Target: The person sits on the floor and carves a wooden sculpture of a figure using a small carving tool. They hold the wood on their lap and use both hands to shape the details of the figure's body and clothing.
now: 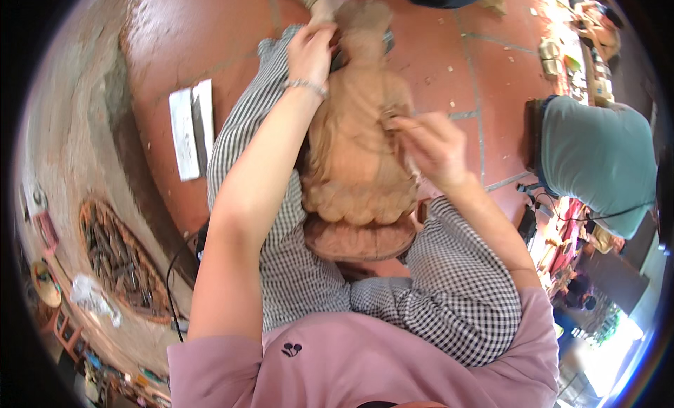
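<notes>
A carved reddish-brown wooden statue [354, 137] lies between my legs, its scalloped base toward me and its narrower top end away from me. My left hand [311, 53] grips the statue's upper left side with curled fingers, partly hidden against it. On the statue's right side, my right hand [437, 147] presses with thumb and fingers pinched together. A small dark brown bit shows at those fingertips, too blurred to name. Both the right hand and the statue's top are smeared by motion.
On the tiled floor [161, 71] to the left lie pale flat strips [184, 134]. Further left, a basket [146, 313] holds several carving tools, near a clear plastic bag [95, 297]. A large teal cloth-covered shape [597, 162] stands at the right. Another person's limb [323, 9] shows at the top.
</notes>
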A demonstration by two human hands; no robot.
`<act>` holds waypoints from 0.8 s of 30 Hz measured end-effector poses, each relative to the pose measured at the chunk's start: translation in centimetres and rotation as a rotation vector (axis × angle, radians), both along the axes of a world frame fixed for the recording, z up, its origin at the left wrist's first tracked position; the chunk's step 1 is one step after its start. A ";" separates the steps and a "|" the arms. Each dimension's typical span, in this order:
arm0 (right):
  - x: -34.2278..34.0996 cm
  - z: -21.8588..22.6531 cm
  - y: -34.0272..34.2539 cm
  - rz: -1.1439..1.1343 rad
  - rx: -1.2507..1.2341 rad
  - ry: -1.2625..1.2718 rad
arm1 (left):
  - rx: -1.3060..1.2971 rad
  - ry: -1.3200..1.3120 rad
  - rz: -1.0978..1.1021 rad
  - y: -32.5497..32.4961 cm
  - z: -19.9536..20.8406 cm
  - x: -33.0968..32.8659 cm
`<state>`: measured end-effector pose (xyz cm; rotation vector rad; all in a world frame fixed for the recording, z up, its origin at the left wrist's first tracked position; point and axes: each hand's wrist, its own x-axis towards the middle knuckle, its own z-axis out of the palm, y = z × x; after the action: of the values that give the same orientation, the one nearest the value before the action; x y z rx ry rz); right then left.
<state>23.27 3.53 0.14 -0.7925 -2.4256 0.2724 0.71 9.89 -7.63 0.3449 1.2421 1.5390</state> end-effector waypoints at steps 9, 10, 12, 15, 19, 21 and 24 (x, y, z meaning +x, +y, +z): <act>-2.2 -1.3 0.5 0.069 0.047 0.067 | -0.024 0.030 -0.030 -0.1 -1.3 -1.1; -1.7 -1.8 0.3 0.069 0.051 0.072 | -0.018 0.036 -0.024 0.0 -1.3 -0.7; -1.9 -1.1 0.7 0.083 0.050 0.049 | 0.003 0.030 -0.020 -0.1 -1.1 -0.4; -5.4 -1.3 1.9 0.097 0.046 -0.051 | 0.018 0.052 -0.046 0.0 -2.0 -1.3; -4.4 -1.4 -0.1 -0.030 0.002 0.115 | 0.012 0.029 -0.036 -0.2 -1.5 -1.4; -4.1 -1.3 -1.0 -0.057 -0.023 0.115 | 0.014 0.031 -0.027 -0.3 -1.6 -1.6; -4.5 -0.2 -0.4 -0.042 0.013 0.016 | 0.009 0.034 -0.015 0.4 -1.9 -1.6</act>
<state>18.74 3.13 -0.09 -0.8317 -2.3900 0.2451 -0.85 10.26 -9.55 0.3875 1.2568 1.5317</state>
